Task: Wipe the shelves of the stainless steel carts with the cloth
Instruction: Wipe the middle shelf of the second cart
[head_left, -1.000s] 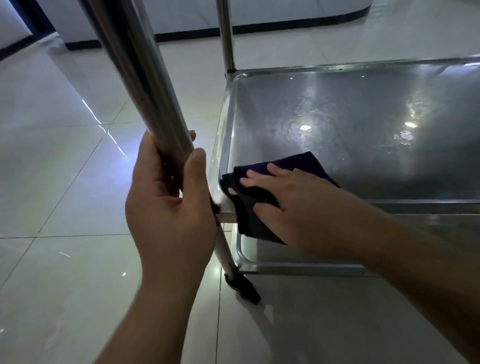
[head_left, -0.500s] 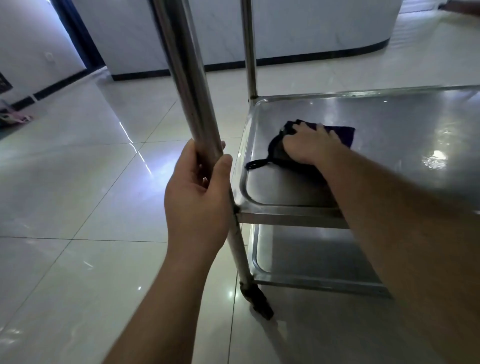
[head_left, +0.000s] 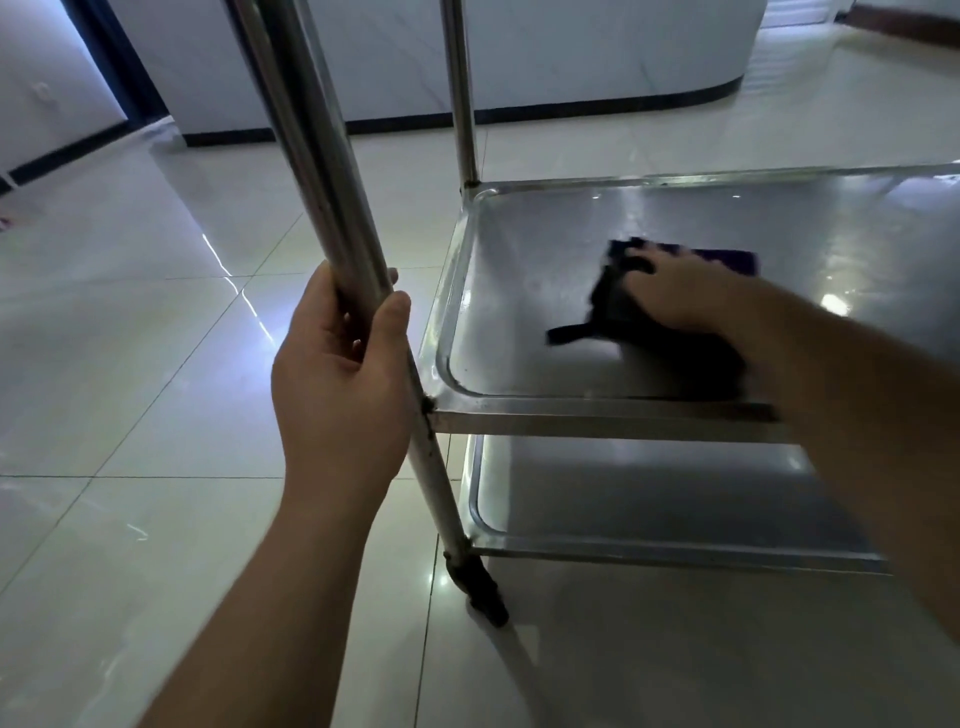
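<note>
**One dark cloth under the right hand on the upper of two steel shelves**

A single dark, nearly black cloth with a purple edge (head_left: 613, 306), crumpled and slightly blurred, lies on the upper shiny stainless steel shelf (head_left: 519, 280), a shallow tray with a raised rim and rounded corners. It sits toward the middle of the visible tray, apart from the left rim, with one thin strip trailing out to the left. The right hand (head_left: 675, 293) lies on top of it, palm down, fingers spread fairly flat across the fabric; how firmly they press cannot be told, and the fingertips are smeared by motion blur.

The left hand (head_left: 343, 384) is wrapped around the near round stainless steel corner post (head_left: 332, 208), thumb on the right side of the tube and fingers curled behind it, just above the joint where the upper shelf meets the post.

Two shelves are visible: the upper one and a lower stainless steel shelf (head_left: 649, 499) of the same tray shape directly beneath. Two posts are visible, the gripped one and a far stainless steel post (head_left: 460, 93) at the back left corner. One black caster (head_left: 480, 584) shows at the foot of the near post, on the glossy pale tiled floor (head_left: 130, 364).

The right forearm covers part of both shelves' front edges, and the cart's right side runs out of view. Both posts are cut off at the top. A white counter with a dark base strip (head_left: 571, 57) stands behind.
</note>
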